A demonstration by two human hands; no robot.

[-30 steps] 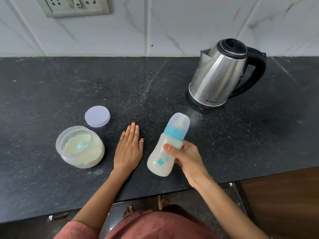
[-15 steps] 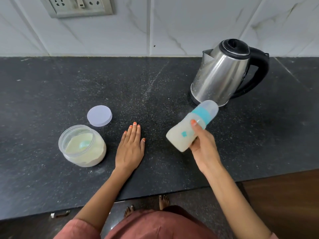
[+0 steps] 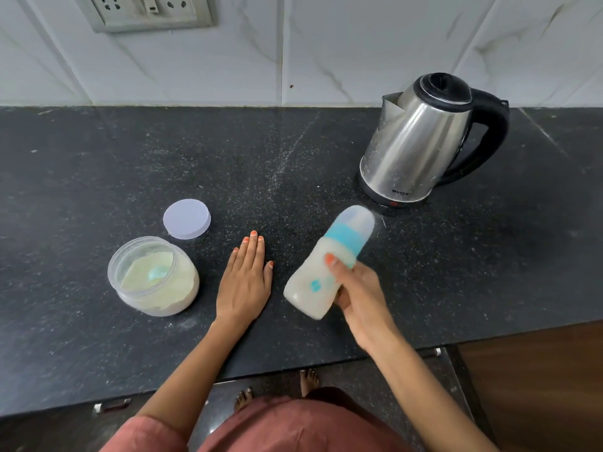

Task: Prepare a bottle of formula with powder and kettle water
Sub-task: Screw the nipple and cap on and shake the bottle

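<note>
My right hand point(image 3: 360, 290) grips a capped baby bottle point(image 3: 323, 269) with a teal collar, tilted with its clear cap pointing up and right; milky liquid fills its body, which is motion-blurred. My left hand point(image 3: 244, 283) lies flat, palm down, on the black counter point(image 3: 98, 164), holding nothing. An open clear jar of pale formula powder point(image 3: 153, 277) with a teal scoop inside stands left of that hand. Its pale lilac lid point(image 3: 187, 218) lies flat just behind the jar. A steel kettle point(image 3: 421, 141) with a black lid and handle stands at the back right.
A white tiled wall with a socket panel point(image 3: 146, 11) runs behind the counter. The counter's front edge point(image 3: 293, 370) lies close to my body, with drawer handles below. A brown wooden surface point(image 3: 538, 386) shows at the lower right.
The bottle swung up and right toward the kettle, then came back down and left. Its tilt changed each time. My left hand stayed flat on the counter.
</note>
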